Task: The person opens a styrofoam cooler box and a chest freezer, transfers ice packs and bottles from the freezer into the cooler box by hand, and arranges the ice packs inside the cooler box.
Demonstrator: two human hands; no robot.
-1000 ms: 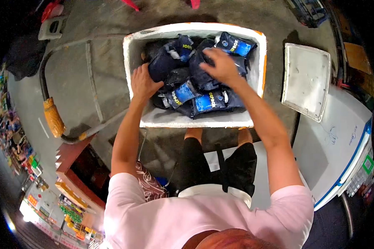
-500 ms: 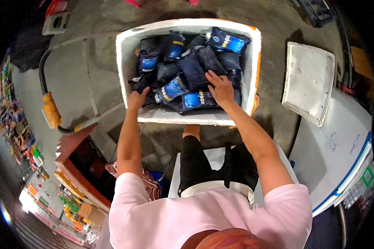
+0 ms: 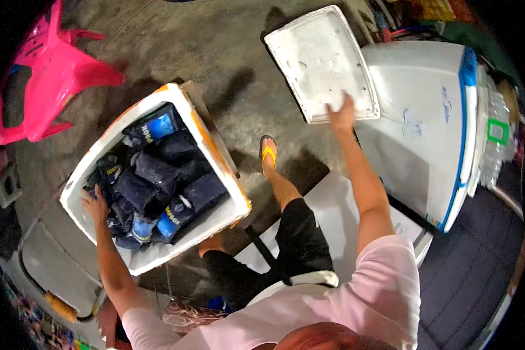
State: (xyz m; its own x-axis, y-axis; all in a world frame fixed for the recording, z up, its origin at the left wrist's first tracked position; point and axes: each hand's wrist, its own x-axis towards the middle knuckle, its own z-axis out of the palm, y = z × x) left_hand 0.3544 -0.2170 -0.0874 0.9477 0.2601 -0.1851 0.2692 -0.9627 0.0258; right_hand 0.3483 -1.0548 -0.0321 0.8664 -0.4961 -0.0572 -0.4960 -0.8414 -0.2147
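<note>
A white foam box [image 3: 214, 165] with orange tape along its rim holds several dark ice packs [image 3: 155, 173] with blue labels. My left hand [image 3: 95, 205] lies inside the box's left wall, fingers stretched out over the packs there. Whether its fingertips press on a pack is hard to make out. Over on the right, a white foam lid [image 3: 321, 64] leans against a white freezer. My right hand [image 3: 342, 115] is over the lid's near edge, fingers apart and slightly blurred, with nothing held. I cannot tell whether it touches the lid.
A pink plastic chair [image 3: 58, 81] stands at the upper left. The white freezer [image 3: 408, 128] with blue trim is on the right. My foot in a yellow-strapped flip-flop [image 3: 268, 154] rests on the concrete floor [image 3: 216, 44] between box and lid. A cart handle [image 3: 61, 306] is at lower left.
The view has turned rightward. My right hand has left the ice packs and reached across to the lid. My left hand remains at the box's left side.
</note>
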